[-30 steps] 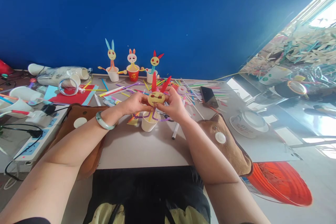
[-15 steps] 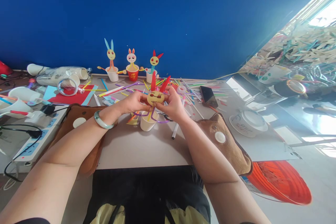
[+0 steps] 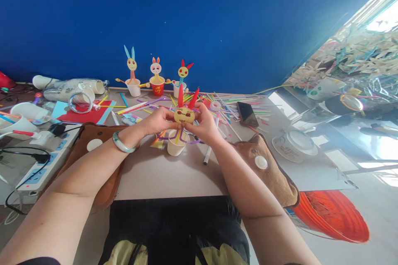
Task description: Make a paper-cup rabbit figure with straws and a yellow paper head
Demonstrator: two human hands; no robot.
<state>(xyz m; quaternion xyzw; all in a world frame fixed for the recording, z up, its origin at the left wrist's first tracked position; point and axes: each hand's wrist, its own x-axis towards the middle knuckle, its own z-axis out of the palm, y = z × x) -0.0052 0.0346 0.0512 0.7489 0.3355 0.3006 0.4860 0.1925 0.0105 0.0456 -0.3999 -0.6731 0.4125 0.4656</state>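
Observation:
A round yellow paper rabbit head [image 3: 184, 115] with a drawn face and two red ears is pinched between my hands. My left hand [image 3: 160, 121] grips its left edge, thumb and fingers closed. On the other edge, my right hand [image 3: 202, 122] holds it the same way. Directly below stands a white paper cup [image 3: 176, 147], with a yellow straw rising from it toward the head and bent purple straws reaching out on both sides. Whether the head is fixed to the straw is hidden by my thumbs.
Three finished-looking cup rabbits, one in a red cup [image 3: 157, 87], stand along the blue wall. Loose straws, a tape roll [image 3: 214, 105], a phone [image 3: 247, 114] and a marker [image 3: 207, 155] lie around. Brown cushions [image 3: 264, 165] flank the work spot; a power strip [image 3: 40, 174] is at left.
The rabbit head has tilted slightly, its ears shifting a little. The cup below has moved slightly right. Both hands keep their hold.

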